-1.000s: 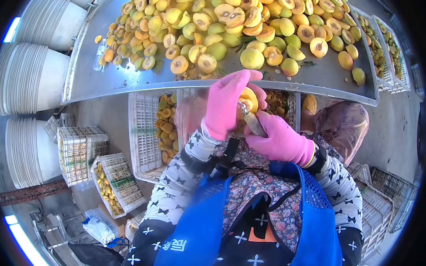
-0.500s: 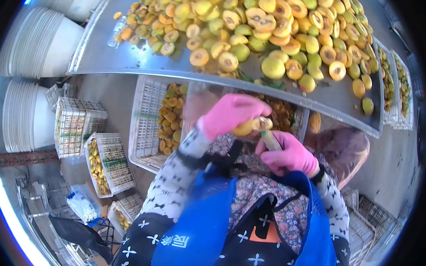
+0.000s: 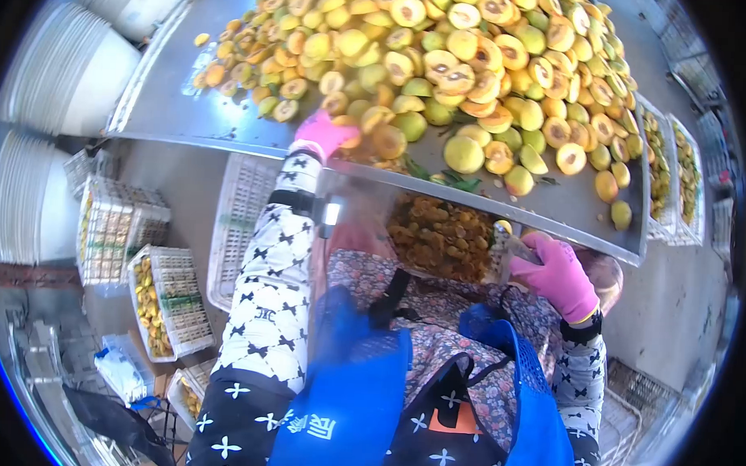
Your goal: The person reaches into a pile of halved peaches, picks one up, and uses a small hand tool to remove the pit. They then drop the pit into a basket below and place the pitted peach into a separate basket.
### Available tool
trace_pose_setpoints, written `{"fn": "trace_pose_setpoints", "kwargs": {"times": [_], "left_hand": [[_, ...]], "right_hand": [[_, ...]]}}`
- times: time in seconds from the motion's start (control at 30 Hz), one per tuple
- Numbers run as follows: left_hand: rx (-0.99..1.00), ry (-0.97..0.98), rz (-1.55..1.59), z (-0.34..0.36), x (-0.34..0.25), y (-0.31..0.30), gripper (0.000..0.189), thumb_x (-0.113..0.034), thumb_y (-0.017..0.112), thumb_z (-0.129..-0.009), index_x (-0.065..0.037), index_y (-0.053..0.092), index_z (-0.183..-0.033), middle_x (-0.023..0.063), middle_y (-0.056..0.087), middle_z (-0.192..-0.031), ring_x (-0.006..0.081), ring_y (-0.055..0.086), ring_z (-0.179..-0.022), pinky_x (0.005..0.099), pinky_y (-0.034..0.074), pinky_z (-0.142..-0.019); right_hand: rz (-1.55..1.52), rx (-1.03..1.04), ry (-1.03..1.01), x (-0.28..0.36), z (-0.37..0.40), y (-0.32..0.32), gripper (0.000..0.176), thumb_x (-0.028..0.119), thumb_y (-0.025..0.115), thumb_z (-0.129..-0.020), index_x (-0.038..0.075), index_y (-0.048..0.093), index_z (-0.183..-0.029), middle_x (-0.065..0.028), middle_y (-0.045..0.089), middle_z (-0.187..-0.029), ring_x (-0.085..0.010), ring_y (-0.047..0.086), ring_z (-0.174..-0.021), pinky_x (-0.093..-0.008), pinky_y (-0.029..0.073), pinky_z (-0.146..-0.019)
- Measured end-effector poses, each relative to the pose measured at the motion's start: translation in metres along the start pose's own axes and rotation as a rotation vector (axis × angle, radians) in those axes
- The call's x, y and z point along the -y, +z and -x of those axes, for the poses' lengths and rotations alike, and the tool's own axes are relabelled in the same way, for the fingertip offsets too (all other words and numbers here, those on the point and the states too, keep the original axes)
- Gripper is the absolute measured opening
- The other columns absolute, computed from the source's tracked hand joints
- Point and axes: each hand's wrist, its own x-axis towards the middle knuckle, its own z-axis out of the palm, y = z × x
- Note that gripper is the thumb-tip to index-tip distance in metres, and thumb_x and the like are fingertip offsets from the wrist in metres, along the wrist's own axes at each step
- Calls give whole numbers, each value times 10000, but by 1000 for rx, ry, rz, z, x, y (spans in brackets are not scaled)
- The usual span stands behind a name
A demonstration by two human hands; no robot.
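Note:
My left hand (image 3: 325, 134), in a pink glove, reaches over the front edge of the metal table (image 3: 229, 129). Its fingers close around a halved yellow peach (image 3: 348, 134) at the near side of the fruit pile (image 3: 445, 63). Many halves there show a brown pit or hollow. Lower right, my right hand (image 3: 556, 276), also pink-gloved, grips a short hand tool (image 3: 520, 253) with a pale handle, its tip pointing up and left. The tip is too small to make out. Left of that hand, a container of brown-orange pits and scraps (image 3: 440, 235) sits below the table edge.
A white plastic crate (image 3: 235, 220) stands left of my left arm, partly hidden by it. More crates of fruit (image 3: 173, 304) lie on the floor at left. Stacked white tubs (image 3: 37, 197) stand further left. Filled crates (image 3: 679, 178) adjoin the table's right end.
My left hand has moved from beside the tool up and left to the table; the peach piece it held is gone from it. My right hand has shifted right, still holding the tool.

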Motion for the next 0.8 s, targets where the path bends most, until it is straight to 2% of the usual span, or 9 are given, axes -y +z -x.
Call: {"fn": "trace_pose_setpoints", "kwargs": {"times": [0.03,0.1,0.23,0.33,0.37,0.4,0.53,0.67,0.8], "left_hand": [[44,-5,-120,-1,-8,3,706,-354,823,-730,71,586,-1241,161,685,-1073,216,678,-977,357,567,-695],[94,35,32,17,-16,4,805,-456,781,-707,54,570,-1293,229,661,-1186,315,636,-1115,371,494,-963],[-47,177,548,60,-25,5,559,-241,766,-808,24,570,-1259,159,669,-1140,272,687,-981,361,571,-792],[148,115,1330,117,-53,-4,456,-136,706,-868,-23,551,-1281,149,649,-1168,309,683,-961,382,588,-779],[251,115,1392,130,-55,3,436,-163,676,-893,-35,548,-1290,148,647,-1183,307,677,-973,381,579,-781],[358,117,1451,142,-58,12,418,-190,645,-918,-48,546,-1298,147,644,-1197,305,672,-984,379,570,-782],[521,-79,1671,180,-77,54,384,-262,560,-977,-64,544,-1305,152,629,-1240,299,641,-1051,418,541,-842],[625,-146,1732,197,-98,75,359,-260,542,-985,-67,556,-1288,154,619,-1239,312,598,-1120,455,494,-939],[537,14,1682,205,-124,79,328,-224,529,-997,-38,532,-1267,164,597,-1242,325,580,-1150,467,477,-1000]], "right_hand": [[-13,17,1,-1,5,-1,292,223,706,-839,17,643,-1035,-139,651,-723,-239,665,-663,-343,505,-635],[-53,59,-14,-8,9,0,290,220,707,-840,22,644,-1043,-137,658,-742,-242,670,-673,-350,506,-641],[-8,-164,-293,-23,5,17,356,230,722,-835,25,618,-1106,-158,681,-829,-292,686,-750,-372,519,-684],[121,-452,-344,-34,-5,52,342,241,704,-854,30,590,-1098,-178,674,-850,-356,671,-777,-416,530,-684],[248,-541,-381,-46,-10,68,329,251,693,-864,32,582,-1083,-179,671,-849,-365,668,-777,-425,531,-682],[544,-156,-65,-64,-10,80,296,297,649,-895,47,539,-1009,-183,661,-836,-386,655,-781,-455,522,-678],[258,-97,-206,-57,16,83,303,309,643,-899,51,529,-1009,-189,657,-832,-394,652,-799,-470,521,-693],[-90,-160,-344,-13,26,71,387,236,712,-864,63,572,-1180,-192,671,-936,-395,657,-865,-468,528,-723],[-44,-362,-530,9,20,76,380,238,709,-861,60,577,-1170,-164,667,-933,-370,664,-841,-440,537,-704]]}}
